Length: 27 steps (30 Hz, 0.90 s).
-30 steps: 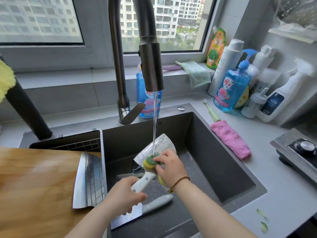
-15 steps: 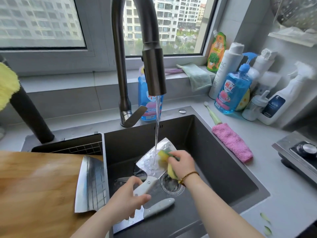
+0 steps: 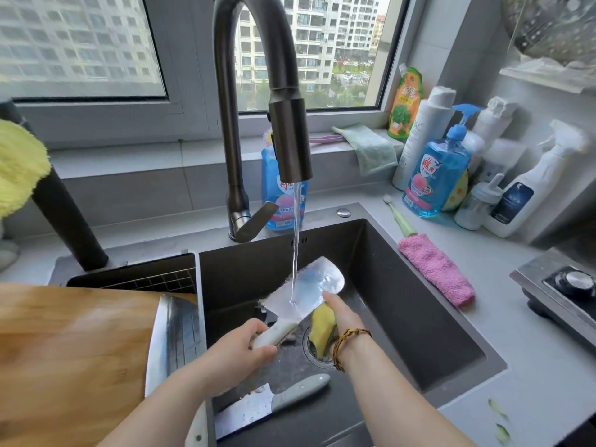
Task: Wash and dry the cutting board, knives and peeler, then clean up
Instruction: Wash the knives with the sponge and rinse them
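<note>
My left hand [image 3: 240, 353] has a closed grip on the pale handle of a cleaver [image 3: 303, 293], its broad blade tilted up over the sink [image 3: 419, 317] under the running tap, while my right hand [image 3: 338, 312] is folded around a yellow sponge [image 3: 322, 329] at the blade's lower edge. Wet steel and a wet smooth handle will likely be slippery and blade-heavy, so I'd hold the handle firmly and wipe from the spine. A second knife [image 3: 271, 403] lies in the basin, another cleaver [image 3: 175, 340] on the wooden cutting board [image 3: 71, 350].
</note>
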{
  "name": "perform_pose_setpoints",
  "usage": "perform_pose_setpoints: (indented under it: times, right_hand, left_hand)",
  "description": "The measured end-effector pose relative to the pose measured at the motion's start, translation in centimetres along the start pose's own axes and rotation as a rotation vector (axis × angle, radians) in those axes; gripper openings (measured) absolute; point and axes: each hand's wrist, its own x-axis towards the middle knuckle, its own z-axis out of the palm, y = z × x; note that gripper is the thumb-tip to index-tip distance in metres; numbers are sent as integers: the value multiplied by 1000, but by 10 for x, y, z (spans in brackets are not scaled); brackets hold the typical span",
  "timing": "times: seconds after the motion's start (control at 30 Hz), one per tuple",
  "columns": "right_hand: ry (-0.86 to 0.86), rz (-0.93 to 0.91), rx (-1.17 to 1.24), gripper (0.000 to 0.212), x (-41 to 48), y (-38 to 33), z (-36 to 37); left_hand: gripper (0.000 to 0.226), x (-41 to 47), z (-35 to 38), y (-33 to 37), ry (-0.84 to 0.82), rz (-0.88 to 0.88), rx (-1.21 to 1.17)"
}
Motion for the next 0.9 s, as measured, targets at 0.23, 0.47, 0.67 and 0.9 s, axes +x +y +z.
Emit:
perform_pose_setpoints:
  times: [0.23,0.47,0.67,0.9]
  right_hand:
    - [-41,-189,1,14,-7,4,13]
    - [86,-831,-498,23,-11,11,5]
    - [146,-1382,-934,21,1,13,3]
    - [322,-1020,-912,24,5,-36,12]
  left_hand:
    - [16,-3,11,13,96,-25,113]
    - [17,0,9,4,94,21,-320]
    - [21,-1,2,2,31,-33,-578]
    - [26,-1,3,-7,-14,-64,-672]
